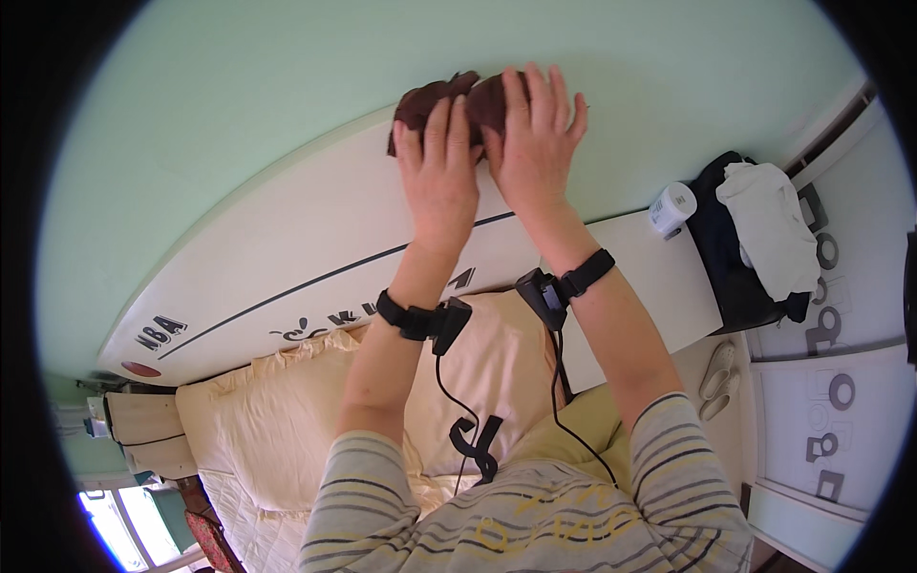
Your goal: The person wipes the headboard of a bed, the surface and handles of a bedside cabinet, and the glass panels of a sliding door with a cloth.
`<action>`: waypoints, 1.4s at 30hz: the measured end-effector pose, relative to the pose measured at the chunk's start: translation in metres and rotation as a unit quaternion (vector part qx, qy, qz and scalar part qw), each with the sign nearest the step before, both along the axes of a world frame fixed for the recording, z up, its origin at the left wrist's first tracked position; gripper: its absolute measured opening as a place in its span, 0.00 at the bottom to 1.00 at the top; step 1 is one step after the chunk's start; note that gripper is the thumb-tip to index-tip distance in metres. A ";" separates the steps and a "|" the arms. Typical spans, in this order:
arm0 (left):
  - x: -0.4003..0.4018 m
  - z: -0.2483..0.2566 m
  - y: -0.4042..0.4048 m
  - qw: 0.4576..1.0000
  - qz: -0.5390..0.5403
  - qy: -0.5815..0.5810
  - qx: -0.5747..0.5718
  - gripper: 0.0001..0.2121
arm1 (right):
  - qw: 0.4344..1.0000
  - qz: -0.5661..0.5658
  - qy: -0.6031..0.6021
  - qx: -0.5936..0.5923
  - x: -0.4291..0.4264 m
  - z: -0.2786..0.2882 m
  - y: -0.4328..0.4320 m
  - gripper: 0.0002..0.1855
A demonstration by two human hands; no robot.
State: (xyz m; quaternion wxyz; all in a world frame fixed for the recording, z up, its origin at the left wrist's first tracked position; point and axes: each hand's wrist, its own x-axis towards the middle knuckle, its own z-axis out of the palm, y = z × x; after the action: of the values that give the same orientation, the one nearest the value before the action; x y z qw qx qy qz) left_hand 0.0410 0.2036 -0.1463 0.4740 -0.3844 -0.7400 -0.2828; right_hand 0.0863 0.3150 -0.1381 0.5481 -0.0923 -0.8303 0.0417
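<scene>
A dark maroon piece of fabric or thin sheet (433, 97) lies bunched against the top edge of the white headboard (344, 193), in front of the green wall. My left hand (440, 165) presses on its left part with the fingers bent over it. Beside it my right hand (534, 129) rests on the right part, its thumb under or against the material and its other fingers spread towards the wall. Whether the fingers pinch the material cannot be told for sure. Black straps with small devices and cables are around both wrists.
Below the headboard lie peach pillows (272, 422) on a bed. To the right stands a white bedside cabinet (645, 286) with a white tub (673, 208). Beyond it are a dark bag (723, 265), a white cloth (774, 222), and pale shoes (718, 379) on the floor.
</scene>
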 end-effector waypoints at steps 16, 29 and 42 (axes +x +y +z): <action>0.020 -0.013 0.033 0.996 -0.036 0.017 -0.081 0.22 | 0.971 0.069 0.060 -0.222 0.013 -0.035 0.023 0.26; 0.016 0.010 0.058 0.978 -0.056 0.098 -0.174 0.26 | 0.951 0.116 0.129 -0.256 0.014 -0.053 0.041 0.10; 0.043 -0.140 -0.005 0.968 -0.053 -0.032 -0.241 0.24 | 0.955 0.060 -0.002 -0.292 0.061 -0.162 -0.017 0.36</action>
State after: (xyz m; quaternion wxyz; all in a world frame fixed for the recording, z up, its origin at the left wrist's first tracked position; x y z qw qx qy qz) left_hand 0.0841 0.1988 -0.2861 0.3276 -0.5170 -0.7796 -0.1328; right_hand 0.1474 0.2978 -0.3003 0.4920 -0.1984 -0.7870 0.3148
